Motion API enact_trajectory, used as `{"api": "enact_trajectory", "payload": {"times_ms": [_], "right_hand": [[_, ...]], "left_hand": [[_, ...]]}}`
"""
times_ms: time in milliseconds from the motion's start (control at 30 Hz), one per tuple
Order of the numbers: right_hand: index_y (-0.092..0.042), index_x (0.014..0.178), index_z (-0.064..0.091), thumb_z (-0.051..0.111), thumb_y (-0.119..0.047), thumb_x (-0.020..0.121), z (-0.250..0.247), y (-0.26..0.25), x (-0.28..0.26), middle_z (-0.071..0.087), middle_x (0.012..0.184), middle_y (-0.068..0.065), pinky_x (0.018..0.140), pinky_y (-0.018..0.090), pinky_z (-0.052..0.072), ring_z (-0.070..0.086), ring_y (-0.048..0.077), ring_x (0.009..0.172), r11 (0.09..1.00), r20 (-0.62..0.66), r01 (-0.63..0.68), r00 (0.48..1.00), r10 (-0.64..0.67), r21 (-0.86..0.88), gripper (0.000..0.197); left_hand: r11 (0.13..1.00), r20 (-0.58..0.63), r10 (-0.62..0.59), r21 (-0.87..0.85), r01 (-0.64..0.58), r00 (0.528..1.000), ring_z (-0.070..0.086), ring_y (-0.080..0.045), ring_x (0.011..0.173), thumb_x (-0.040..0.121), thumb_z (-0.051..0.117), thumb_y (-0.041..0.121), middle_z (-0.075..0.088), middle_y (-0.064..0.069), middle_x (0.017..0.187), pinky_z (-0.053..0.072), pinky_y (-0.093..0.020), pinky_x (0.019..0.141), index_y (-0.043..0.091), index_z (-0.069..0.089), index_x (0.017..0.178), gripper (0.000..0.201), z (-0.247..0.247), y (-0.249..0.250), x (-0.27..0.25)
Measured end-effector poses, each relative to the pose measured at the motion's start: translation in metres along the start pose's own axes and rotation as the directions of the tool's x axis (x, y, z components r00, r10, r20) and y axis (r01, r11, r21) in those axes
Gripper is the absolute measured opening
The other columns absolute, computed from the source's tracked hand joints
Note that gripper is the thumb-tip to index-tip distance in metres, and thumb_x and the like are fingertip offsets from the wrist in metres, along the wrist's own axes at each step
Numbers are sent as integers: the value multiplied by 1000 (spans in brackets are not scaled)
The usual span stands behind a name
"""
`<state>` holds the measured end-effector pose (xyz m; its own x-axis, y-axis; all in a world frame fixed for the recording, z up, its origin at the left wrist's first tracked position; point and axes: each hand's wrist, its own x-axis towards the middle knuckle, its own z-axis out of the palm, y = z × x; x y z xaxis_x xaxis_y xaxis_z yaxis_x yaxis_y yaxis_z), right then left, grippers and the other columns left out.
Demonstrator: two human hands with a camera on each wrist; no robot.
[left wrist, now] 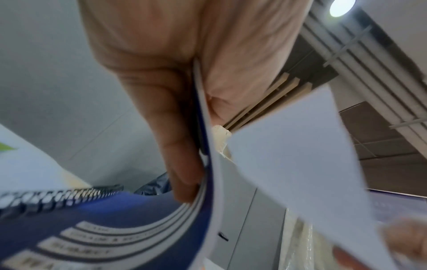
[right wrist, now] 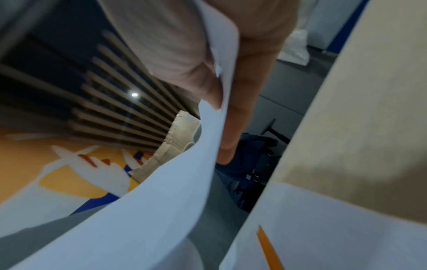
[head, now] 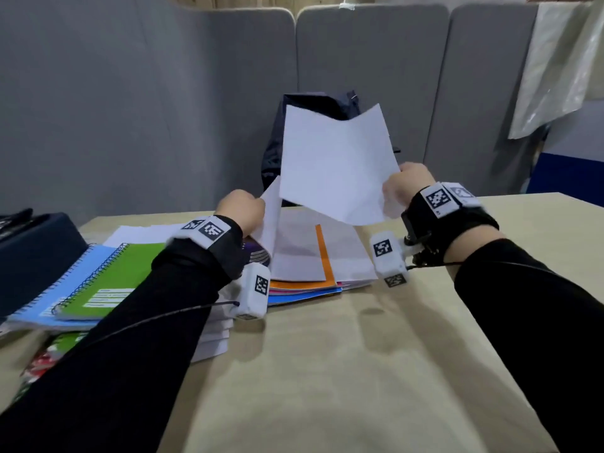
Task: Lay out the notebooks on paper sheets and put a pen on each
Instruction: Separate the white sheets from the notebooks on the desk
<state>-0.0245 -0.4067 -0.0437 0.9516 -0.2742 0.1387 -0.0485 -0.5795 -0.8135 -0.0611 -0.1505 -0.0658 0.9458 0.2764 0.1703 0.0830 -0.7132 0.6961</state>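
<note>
Paper is the weak point: the right hand [head: 400,188] pinches one loose white paper sheet [head: 336,165] by its corner, thumb against fingers [right wrist: 233,117], up in mid-frame above the table, and the sheet already buckles, so I judge a quick swing could crease it or let it slip. The left hand [head: 240,207] pinches a second white sheet [head: 271,217] together with the cover of a dark blue spiral notebook [left wrist: 97,230]; pulling the paper alone may drag that cover and upset the stack. Below lies the bare beige tabletop [head: 327,371], where sheets must go. At lower left a green spiral notebook [head: 108,279] sits on a light blue one [head: 49,299]; mid-frame, thin orange, pink and blue exercise books [head: 304,286] lie under more paper. No pen shows. Beyond stand a dark bag [head: 313,106] and grey partition panels [head: 130,109].
</note>
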Motion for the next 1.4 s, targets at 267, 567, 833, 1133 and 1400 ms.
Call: {"api": "enact_trajectory", "payload": {"times_ms": [267,567,833,1133,1400], "right_hand": [[-10,115,57,51,-15,78,36,40,4,60,119,10,91,25,42,57,29,97,982,104,-132,984,146,-136,37],[-6,138,45,51,-6,93,56,28,-7,51,137,13,40,7,38,58,18,98,997,298,-77,951,81,-24,45],[-9,97,59,52,-22,94,77,16,-13,62,116,8,86,30,46,56,28,97,967,248,-38,963,103,-252,15],[-10,68,62,62,-18,84,75,34,-14,61,66,6,75,31,51,60,26,68,940,194,-120,962,189,-320,19],[3,133,47,50,-3,94,72,39,-15,54,131,17,31,8,36,48,8,62,990,341,-141,931,133,-1,40]], "left_hand": [[987,-102,-35,-159,19,994,44,-29,67,87,37,2,38,-6,59,49,-38,64,13,37,58,32,-30,-4,4],[913,196,-13,-397,92,980,69,-26,54,92,39,0,51,-15,93,59,-46,70,11,53,97,18,-35,-12,-5],[864,248,-69,-470,182,966,69,-28,64,101,32,44,65,-15,89,55,-31,54,3,57,100,48,-42,-15,-10],[974,278,-221,16,226,935,61,-21,76,95,56,16,66,-11,100,54,-30,63,7,63,108,17,-18,-44,-12],[979,307,-202,40,200,930,63,-23,92,93,61,8,63,-10,105,52,-23,50,12,55,123,31,-9,-39,-19]]}}
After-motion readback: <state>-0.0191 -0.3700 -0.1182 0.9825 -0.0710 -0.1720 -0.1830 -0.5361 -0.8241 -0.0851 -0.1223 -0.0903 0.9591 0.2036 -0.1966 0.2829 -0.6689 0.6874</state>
